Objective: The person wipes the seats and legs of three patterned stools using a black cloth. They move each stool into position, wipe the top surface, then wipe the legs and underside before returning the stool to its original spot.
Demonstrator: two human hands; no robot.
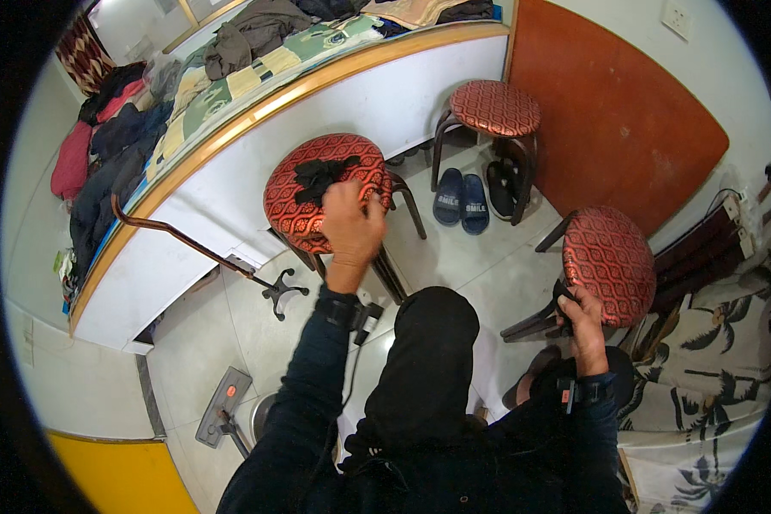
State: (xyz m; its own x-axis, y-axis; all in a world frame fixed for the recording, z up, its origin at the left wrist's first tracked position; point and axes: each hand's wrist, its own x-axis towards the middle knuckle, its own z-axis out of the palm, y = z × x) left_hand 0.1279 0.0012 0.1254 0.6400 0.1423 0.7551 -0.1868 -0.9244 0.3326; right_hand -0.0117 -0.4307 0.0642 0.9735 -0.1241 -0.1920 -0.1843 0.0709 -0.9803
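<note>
My left hand (353, 228) is over the near right part of a round stool (289, 186) with a red patterned seat. A crumpled black cloth (318, 177) lies on that seat, right at the hand's fingers. The hand is slightly blurred with its fingers curled, and I cannot tell whether it grips the cloth. On the right, my right hand (583, 321) pinches a small dark cloth (560, 292) between thumb and fingers. It is at the near left edge of a second red patterned stool (610, 263), which has dark legs.
A third red stool (496, 108) stands behind, with blue slippers (461, 200) and dark shoes (502, 189) by its legs. A wood-edged bed (321, 83) runs along the back left. A walking cane (193, 243) leans against it. A flat mop head (225, 406) lies lower left.
</note>
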